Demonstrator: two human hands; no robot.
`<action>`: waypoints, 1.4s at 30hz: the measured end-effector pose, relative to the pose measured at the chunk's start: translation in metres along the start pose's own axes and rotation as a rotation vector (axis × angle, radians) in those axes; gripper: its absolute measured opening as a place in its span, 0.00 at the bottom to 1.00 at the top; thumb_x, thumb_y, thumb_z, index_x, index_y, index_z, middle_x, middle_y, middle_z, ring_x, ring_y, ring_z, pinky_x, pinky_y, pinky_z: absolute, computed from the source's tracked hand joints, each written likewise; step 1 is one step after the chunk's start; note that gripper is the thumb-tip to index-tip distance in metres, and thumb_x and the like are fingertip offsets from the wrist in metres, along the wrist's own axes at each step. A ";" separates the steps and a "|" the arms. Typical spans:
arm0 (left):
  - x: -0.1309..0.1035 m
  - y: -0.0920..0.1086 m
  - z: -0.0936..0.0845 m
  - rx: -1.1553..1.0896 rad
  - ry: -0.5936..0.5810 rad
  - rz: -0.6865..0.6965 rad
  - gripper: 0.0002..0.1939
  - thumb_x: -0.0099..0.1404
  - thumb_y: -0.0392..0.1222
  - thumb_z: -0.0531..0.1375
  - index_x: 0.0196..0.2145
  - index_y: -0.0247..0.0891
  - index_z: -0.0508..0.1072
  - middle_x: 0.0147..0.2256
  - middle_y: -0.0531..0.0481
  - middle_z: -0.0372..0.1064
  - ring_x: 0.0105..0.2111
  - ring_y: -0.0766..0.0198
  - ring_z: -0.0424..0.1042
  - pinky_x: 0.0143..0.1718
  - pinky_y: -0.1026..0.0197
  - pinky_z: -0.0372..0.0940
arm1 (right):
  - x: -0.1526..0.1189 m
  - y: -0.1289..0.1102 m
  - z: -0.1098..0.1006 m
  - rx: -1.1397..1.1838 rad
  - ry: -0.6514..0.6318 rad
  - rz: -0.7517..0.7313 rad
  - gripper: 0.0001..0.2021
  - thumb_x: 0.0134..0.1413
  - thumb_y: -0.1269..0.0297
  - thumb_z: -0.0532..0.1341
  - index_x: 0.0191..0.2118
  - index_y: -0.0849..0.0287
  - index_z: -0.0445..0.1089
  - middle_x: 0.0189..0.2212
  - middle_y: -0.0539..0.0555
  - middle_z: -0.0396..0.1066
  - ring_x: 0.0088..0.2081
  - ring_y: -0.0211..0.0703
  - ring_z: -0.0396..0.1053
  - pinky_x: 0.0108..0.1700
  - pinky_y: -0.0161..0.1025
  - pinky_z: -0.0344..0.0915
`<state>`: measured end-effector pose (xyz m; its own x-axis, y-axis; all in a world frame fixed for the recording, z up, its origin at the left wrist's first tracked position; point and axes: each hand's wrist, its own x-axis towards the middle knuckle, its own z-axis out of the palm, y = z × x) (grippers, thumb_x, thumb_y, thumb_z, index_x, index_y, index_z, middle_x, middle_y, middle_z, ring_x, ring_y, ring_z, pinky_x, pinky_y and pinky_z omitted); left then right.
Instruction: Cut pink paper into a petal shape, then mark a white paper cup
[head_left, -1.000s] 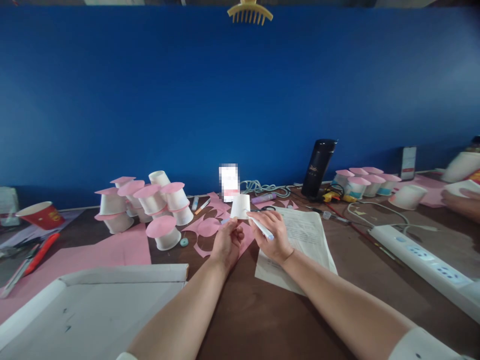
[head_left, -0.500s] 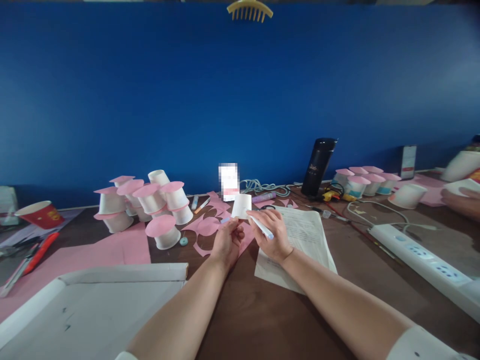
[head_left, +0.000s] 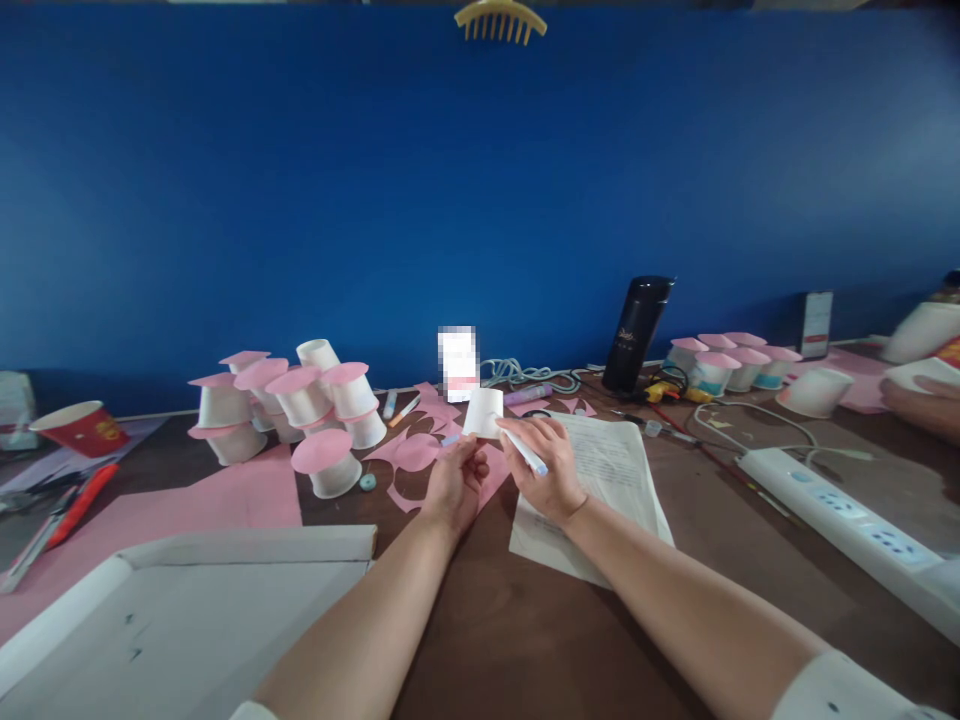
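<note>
A small white paper cup is held up at the centre, its rim pinched by the fingers of my left hand. My right hand grips a white marker with a bluish end, and its tip is at the right side of the cup. A short dark mark shows on the cup wall. Beneath and beside my hands lie pink paper scraps with round cut-outs. A printed paper sheet rests under my right wrist.
White cups with pink discs stand stacked at left, beside a red cup and a white tray. To the right are a black bottle, a power strip, more cups and another person's hand.
A short dark line now shows on the cup wall. My right hand and the marker have shifted very slightly; my left hand stays put.
</note>
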<state>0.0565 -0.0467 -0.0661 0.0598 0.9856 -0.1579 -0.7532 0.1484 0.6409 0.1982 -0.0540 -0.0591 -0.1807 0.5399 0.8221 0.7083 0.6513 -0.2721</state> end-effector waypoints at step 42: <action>-0.012 -0.008 0.010 0.224 -0.146 -0.055 0.10 0.48 0.37 0.70 0.28 0.33 0.74 0.20 0.54 0.65 0.20 0.73 0.63 0.24 0.68 0.61 | -0.002 0.028 0.020 0.777 0.182 0.847 0.24 0.47 0.46 0.65 0.47 0.55 0.70 0.38 0.54 0.74 0.40 0.47 0.72 0.38 0.42 0.70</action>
<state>0.0685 -0.0587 -0.0620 0.2030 0.9743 -0.0978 -0.5834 0.2005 0.7870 0.2050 -0.0265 -0.0787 0.2961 0.9154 0.2725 -0.0653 0.3041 -0.9504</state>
